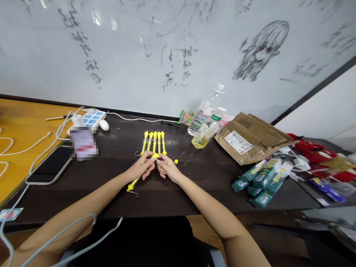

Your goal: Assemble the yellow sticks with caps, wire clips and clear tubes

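Observation:
My left hand (pixel 143 167) and my right hand (pixel 168 168) meet over the dark table, fingertips pinched on a small yellow piece (pixel 155 155) with thin wire at it. Just behind them lies a row of several slim yellow-ended tubes (pixel 150 141), with clear middles and thin bent wires. Another yellow tube (pixel 133 184) slants out from beneath my left hand, a bent wire beside its near end. To the right of my right hand rests a loose yellow cap (pixel 176 161). My fingers hide part of the held piece.
Left are a phone (pixel 50 165), a power strip (pixel 94 118) and white cables. Behind stand a water bottle (pixel 204 113) and a bottle of yellow liquid (pixel 204 135). On the right lie a cardboard package (pixel 250 137), several green boxes (pixel 264 180) and red packets (pixel 314 150).

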`<move>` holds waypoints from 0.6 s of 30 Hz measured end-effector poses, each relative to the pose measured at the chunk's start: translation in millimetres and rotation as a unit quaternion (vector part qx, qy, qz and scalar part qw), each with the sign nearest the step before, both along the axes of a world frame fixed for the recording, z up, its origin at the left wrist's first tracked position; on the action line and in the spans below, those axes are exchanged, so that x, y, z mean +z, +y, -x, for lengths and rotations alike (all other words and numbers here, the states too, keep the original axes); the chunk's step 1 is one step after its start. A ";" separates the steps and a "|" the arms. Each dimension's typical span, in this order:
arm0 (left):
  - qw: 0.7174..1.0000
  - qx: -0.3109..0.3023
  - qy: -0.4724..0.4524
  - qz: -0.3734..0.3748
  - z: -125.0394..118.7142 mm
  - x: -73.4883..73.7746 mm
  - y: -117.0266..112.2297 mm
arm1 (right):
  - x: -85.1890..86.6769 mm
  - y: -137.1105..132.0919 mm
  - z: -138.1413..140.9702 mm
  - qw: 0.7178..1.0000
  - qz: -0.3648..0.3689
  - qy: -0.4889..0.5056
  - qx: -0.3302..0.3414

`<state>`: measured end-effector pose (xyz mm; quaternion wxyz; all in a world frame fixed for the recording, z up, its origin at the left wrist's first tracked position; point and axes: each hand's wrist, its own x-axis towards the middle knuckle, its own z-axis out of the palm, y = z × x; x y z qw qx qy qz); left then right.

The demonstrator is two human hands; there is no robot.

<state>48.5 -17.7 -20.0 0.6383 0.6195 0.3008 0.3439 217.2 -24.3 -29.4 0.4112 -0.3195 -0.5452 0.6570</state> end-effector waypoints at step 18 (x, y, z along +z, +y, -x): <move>0.995 -0.016 0.093 -0.038 5.9 11.9 -6.8 | 4.0 4.3 -2.4 1.000 0.018 0.012 0.002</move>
